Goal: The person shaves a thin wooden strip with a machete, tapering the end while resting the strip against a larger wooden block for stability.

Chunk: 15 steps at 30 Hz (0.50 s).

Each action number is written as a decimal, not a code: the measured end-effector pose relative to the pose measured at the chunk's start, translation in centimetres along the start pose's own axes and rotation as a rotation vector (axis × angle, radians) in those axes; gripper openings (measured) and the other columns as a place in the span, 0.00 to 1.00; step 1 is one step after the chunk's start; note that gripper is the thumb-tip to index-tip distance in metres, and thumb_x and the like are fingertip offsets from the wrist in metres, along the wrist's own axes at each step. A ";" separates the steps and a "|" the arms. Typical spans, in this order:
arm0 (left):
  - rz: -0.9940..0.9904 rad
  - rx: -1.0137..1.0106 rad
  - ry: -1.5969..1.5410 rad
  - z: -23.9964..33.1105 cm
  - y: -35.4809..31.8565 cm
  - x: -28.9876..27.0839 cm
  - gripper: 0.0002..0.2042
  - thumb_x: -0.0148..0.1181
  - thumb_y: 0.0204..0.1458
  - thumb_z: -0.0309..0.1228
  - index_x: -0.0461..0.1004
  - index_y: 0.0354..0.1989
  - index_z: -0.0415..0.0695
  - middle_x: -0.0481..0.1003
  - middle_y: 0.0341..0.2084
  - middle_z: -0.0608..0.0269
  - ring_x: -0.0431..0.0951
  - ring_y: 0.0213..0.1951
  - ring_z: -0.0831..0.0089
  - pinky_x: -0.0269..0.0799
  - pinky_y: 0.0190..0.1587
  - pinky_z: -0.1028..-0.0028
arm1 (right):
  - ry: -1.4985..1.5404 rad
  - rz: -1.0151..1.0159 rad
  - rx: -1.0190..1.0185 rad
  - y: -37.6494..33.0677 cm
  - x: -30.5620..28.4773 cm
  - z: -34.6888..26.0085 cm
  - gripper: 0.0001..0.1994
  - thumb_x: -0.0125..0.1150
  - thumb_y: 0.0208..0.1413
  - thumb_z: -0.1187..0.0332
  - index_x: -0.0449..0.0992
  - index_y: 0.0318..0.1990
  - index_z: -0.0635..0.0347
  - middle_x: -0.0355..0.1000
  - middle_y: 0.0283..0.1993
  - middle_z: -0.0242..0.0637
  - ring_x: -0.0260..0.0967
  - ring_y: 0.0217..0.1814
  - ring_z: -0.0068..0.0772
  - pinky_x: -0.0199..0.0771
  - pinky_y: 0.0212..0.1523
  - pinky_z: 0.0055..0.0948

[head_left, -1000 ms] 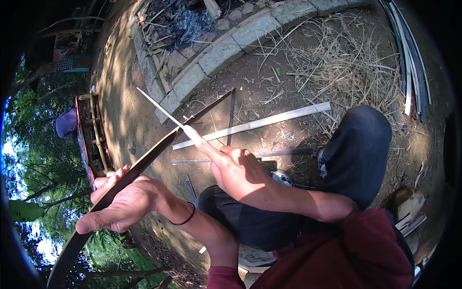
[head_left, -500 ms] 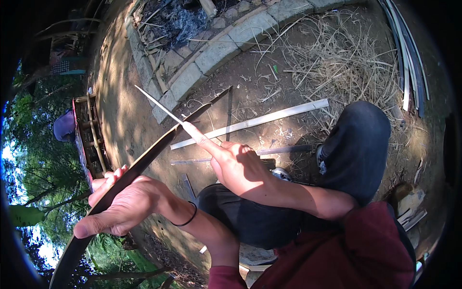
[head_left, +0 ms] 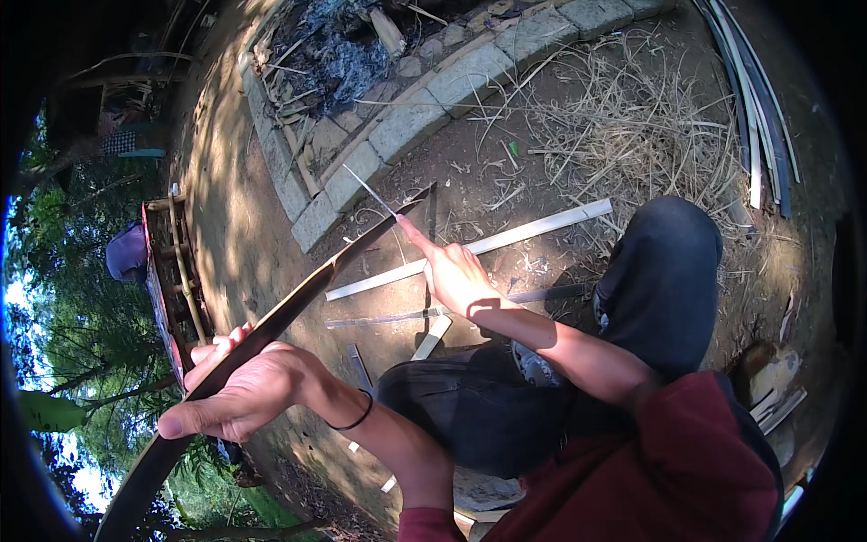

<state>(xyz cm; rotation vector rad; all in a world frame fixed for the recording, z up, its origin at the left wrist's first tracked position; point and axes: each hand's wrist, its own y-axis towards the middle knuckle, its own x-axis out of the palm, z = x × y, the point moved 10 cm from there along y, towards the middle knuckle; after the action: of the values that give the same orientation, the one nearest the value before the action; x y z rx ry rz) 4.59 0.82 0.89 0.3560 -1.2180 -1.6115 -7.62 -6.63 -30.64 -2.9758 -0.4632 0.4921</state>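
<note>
Outdoors, left hand [head_left: 239,402] wrapped around a long dark bamboo strip [head_left: 298,303] slanting up over bare ground; right hand [head_left: 456,275] closed on a thin blade [head_left: 368,191] at the strip's upper end, above pale slats [head_left: 479,244]

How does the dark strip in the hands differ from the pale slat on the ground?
The dark strip is long, curved and held in the left hand; the pale slat is straight, shorter and lies flat on the dirt. The strip tapers toward its tip; the slat keeps one width. Both are thin and narrow.
</note>
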 end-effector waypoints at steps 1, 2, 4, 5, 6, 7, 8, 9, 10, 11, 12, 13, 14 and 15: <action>0.019 -0.002 0.008 -0.1 0.1 -0.2 0.31 0.57 0.57 0.56 0.59 0.11 0.45 0.60 0.08 0.64 0.62 0.09 0.73 0.64 0.09 0.77 | 0.027 0.000 -0.007 0.0 0.1 -0.6 0.40 0.49 0.51 0.78 0.46 0.74 0.43 0.69 0.20 0.58 0.71 0.25 0.61 0.73 0.36 0.53; 0.038 -0.005 0.015 -0.3 0.2 -0.4 0.31 0.57 0.57 0.56 0.59 0.12 0.45 0.60 0.08 0.64 0.62 0.09 0.73 0.64 0.09 0.77 | 0.038 -0.015 0.000 -0.1 0.1 -0.9 0.41 0.49 0.51 0.78 0.46 0.74 0.43 0.69 0.20 0.57 0.71 0.26 0.61 0.73 0.36 0.53; 0.026 -0.035 -0.015 -0.7 0.4 -0.3 0.29 0.59 0.56 0.54 0.62 0.15 0.42 0.62 0.10 0.62 0.63 0.09 0.73 0.68 0.09 0.76 | 0.055 -0.045 0.013 -0.5 -0.4 -1.9 0.41 0.49 0.51 0.78 0.45 0.74 0.42 0.70 0.20 0.57 0.72 0.27 0.61 0.73 0.37 0.54; 0.061 -0.057 0.005 -1.1 0.5 -0.6 0.29 0.60 0.56 0.54 0.62 0.16 0.41 0.63 0.10 0.62 0.64 0.09 0.72 0.68 0.10 0.76 | -0.004 -0.114 0.048 -1.7 -0.5 -3.3 0.41 0.49 0.52 0.78 0.45 0.74 0.41 0.71 0.21 0.54 0.72 0.26 0.60 0.73 0.35 0.52; 0.097 -0.080 0.025 -1.4 0.6 -0.9 0.29 0.60 0.56 0.54 0.63 0.17 0.41 0.64 0.10 0.61 0.64 0.09 0.72 0.69 0.10 0.76 | 0.039 -0.104 0.002 -2.3 -1.1 -4.7 0.41 0.49 0.52 0.78 0.45 0.74 0.41 0.71 0.22 0.54 0.72 0.26 0.59 0.73 0.35 0.51; 0.114 -0.102 0.057 -1.7 0.9 -0.8 0.29 0.61 0.55 0.55 0.64 0.20 0.38 0.65 0.11 0.59 0.67 0.10 0.71 0.70 0.10 0.76 | 0.082 -0.095 -0.043 -3.0 -1.6 -6.0 0.41 0.49 0.53 0.78 0.45 0.75 0.41 0.72 0.23 0.53 0.72 0.26 0.58 0.73 0.34 0.50; 0.124 -0.103 0.073 -2.1 1.3 -0.8 0.30 0.62 0.54 0.55 0.65 0.24 0.35 0.67 0.11 0.57 0.68 0.11 0.70 0.72 0.12 0.75 | 0.093 -0.077 -0.083 -3.4 -1.7 -6.5 0.40 0.50 0.54 0.78 0.46 0.74 0.41 0.72 0.25 0.53 0.72 0.26 0.57 0.72 0.34 0.48; 0.109 -0.089 0.080 -2.6 1.8 -0.7 0.30 0.62 0.53 0.55 0.66 0.26 0.34 0.67 0.11 0.57 0.69 0.11 0.70 0.73 0.14 0.74 | 0.104 -0.066 -0.112 -4.2 -1.7 -6.9 0.39 0.50 0.54 0.78 0.47 0.74 0.41 0.73 0.26 0.52 0.71 0.26 0.56 0.72 0.34 0.46; 0.096 -0.074 0.088 -3.1 2.0 -0.7 0.30 0.62 0.53 0.56 0.66 0.28 0.33 0.68 0.12 0.57 0.70 0.11 0.69 0.75 0.15 0.74 | 0.089 -0.064 -0.113 -4.2 -1.6 -6.7 0.39 0.50 0.54 0.78 0.48 0.74 0.41 0.73 0.26 0.52 0.72 0.27 0.56 0.72 0.34 0.46; 0.074 -0.097 0.125 -3.3 2.0 0.4 0.31 0.62 0.53 0.56 0.67 0.31 0.31 0.68 0.11 0.57 0.71 0.12 0.68 0.76 0.17 0.74 | 0.077 -0.054 -0.121 -3.9 -1.7 -6.7 0.39 0.50 0.54 0.78 0.48 0.74 0.41 0.73 0.26 0.53 0.72 0.27 0.56 0.72 0.34 0.46; 0.033 -0.070 0.115 -3.4 2.2 1.7 0.31 0.62 0.53 0.56 0.67 0.32 0.31 0.67 0.10 0.57 0.71 0.12 0.69 0.75 0.17 0.73 | 0.064 -0.046 -0.129 -3.6 -1.8 -6.8 0.39 0.50 0.54 0.78 0.49 0.74 0.41 0.72 0.26 0.53 0.72 0.28 0.56 0.72 0.34 0.46; -0.001 -0.091 0.037 -4.0 2.4 3.3 0.29 0.61 0.55 0.54 0.67 0.28 0.34 0.67 0.10 0.58 0.69 0.10 0.71 0.73 0.14 0.75 | 0.038 -0.112 -0.046 -2.6 -2.0 -6.4 0.38 0.49 0.58 0.75 0.44 0.75 0.40 0.73 0.32 0.56 0.74 0.35 0.57 0.74 0.41 0.49; -0.026 -0.098 -0.020 -4.8 2.8 4.0 0.26 0.61 0.56 0.52 0.67 0.24 0.37 0.66 0.09 0.59 0.67 0.08 0.73 0.70 0.11 0.76 | 0.036 -0.075 -0.057 -1.4 -1.5 -5.4 0.38 0.49 0.56 0.76 0.46 0.74 0.41 0.72 0.28 0.57 0.73 0.32 0.59 0.74 0.38 0.52; -0.046 -0.105 -0.043 -5.6 2.8 4.6 0.26 0.61 0.56 0.52 0.68 0.24 0.36 0.66 0.09 0.59 0.67 0.08 0.73 0.70 0.11 0.76 | 0.035 -0.035 -0.062 -0.4 -0.9 -4.4 0.39 0.49 0.54 0.77 0.47 0.74 0.42 0.71 0.24 0.58 0.73 0.28 0.61 0.73 0.36 0.54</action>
<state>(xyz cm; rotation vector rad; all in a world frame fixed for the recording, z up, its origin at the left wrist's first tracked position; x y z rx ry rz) 8.25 -5.82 2.29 0.2862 -1.1593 -1.7228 -7.16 -6.70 -26.19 -3.0245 -0.5360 0.4294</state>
